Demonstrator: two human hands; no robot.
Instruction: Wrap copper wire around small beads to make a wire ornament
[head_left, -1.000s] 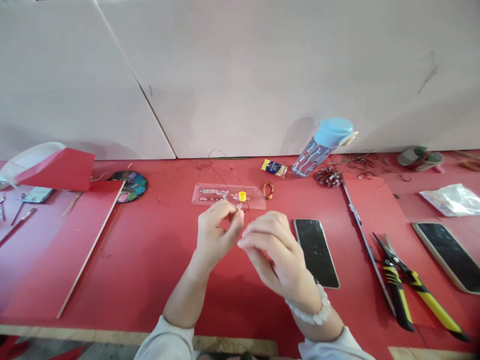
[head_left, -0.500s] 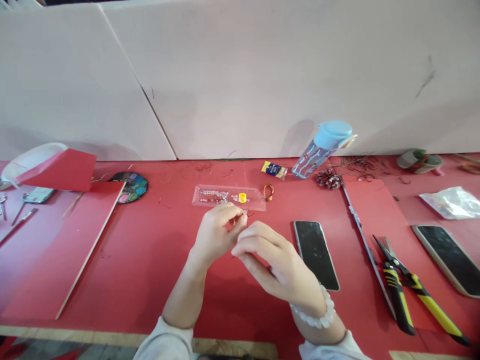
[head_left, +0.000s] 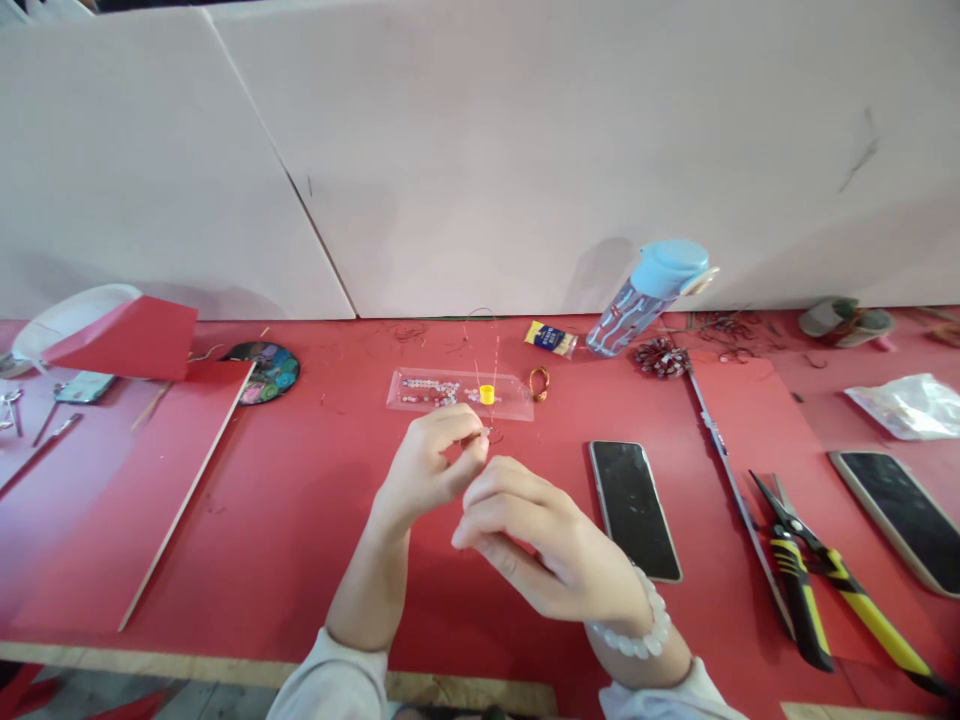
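My left hand (head_left: 435, 455) is closed in a pinch in front of the bead tray, thumb and forefinger together on a thin reddish thread (head_left: 493, 425). The thread runs up past the tray and curves into a loose loop. Just right of it and nearer to me, my right hand (head_left: 536, 540) has its thumb and fingertips pressed together; whatever they grip is too small to tell. A pale beaded bracelet (head_left: 637, 640) circles the right wrist. Beyond both hands lies the clear plastic tray (head_left: 517, 408) with small beads (head_left: 427, 390) and a yellow ring-like piece (head_left: 487, 394).
A braided ring (head_left: 538, 382), a small packet (head_left: 550, 339) and a blue-lidded bottle (head_left: 649, 295) stand behind. Right of my hands are a phone (head_left: 636, 510), black-and-yellow pliers (head_left: 806, 580) and another phone (head_left: 900, 515). A red board (head_left: 187, 490) lies left.
My right hand's fingertips have shifted slightly left and down. A loop of thread now shows more plainly above the tray. The left hand keeps its pinch.
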